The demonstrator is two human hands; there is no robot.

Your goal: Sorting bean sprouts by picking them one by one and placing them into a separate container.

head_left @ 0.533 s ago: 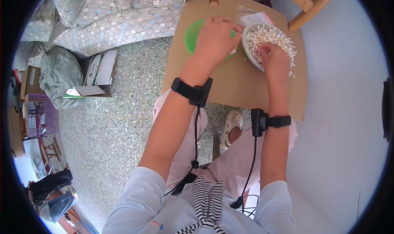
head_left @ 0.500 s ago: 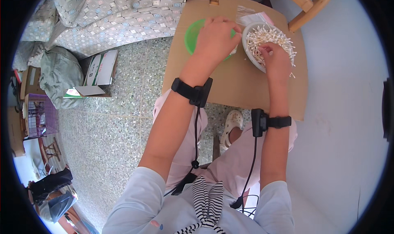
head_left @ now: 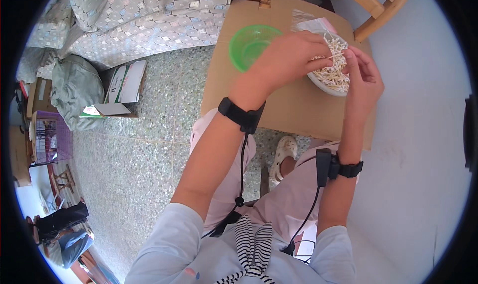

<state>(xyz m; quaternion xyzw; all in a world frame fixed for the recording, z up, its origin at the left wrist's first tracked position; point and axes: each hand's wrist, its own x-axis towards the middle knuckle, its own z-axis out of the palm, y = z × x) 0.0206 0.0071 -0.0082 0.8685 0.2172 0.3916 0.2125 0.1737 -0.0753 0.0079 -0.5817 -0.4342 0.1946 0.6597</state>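
A white bowl [head_left: 327,91] heaped with cotton swabs [head_left: 332,76] stands at the right of the cardboard-covered seat. Over its left rim reaches my left hand [head_left: 295,56], slightly blurred, its thumb and fingertips pinched together. My right hand [head_left: 365,80] is above the bowl's right side, thumb and forefinger closed. Between the two pinches runs a thin cotton swab [head_left: 337,55], its ends hidden by my fingers. To the left sits a round green plastic basket [head_left: 238,41], partly covered by my left hand; I cannot make out anything in it.
Brown cardboard [head_left: 289,105] covers the seat. A clear plastic bag [head_left: 303,19] lies behind the bowl. A wooden chair part [head_left: 373,27] rises at the far right, beside a pale wall [head_left: 418,110]. An opened carton [head_left: 127,85] rests on the speckled floor at left.
My left hand has moved right, from the green basket to the bowl. My right hand has lifted off the swabs and shifted right. A swab now spans both hands.
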